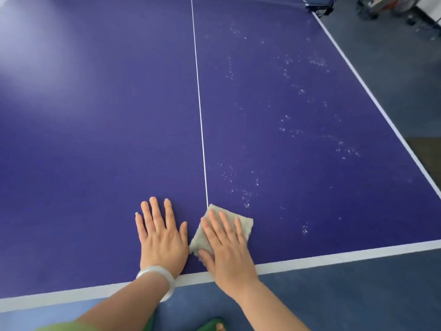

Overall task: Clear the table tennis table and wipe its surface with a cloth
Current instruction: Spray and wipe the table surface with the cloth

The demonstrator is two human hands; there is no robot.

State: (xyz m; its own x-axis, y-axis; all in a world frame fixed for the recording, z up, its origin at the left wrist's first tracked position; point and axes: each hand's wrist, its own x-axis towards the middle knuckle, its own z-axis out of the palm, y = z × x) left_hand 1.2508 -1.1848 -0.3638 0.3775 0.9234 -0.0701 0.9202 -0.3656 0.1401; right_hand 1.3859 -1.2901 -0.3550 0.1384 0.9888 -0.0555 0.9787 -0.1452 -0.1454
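Nearest: blue floor, and a green shoe at the bottom edge, just right of the centre line.

White bangle on the left wrist, over the counter's white near edge band.

Left hand lies flat on the purple counter, just left of the centre line. Fingers straight and spread, grasping nothing.

Right hand is just right of the line, palm down on the beige cloth. Fingers straight, pressing it to the counter, not curled round it.

The cloth sits at the line's near end, its top corner touching the line.

Beyond the cloth, white specks are scattered over the half right of the line. The left half shows only glare.

Far right of the line: net post at the counter's corner.
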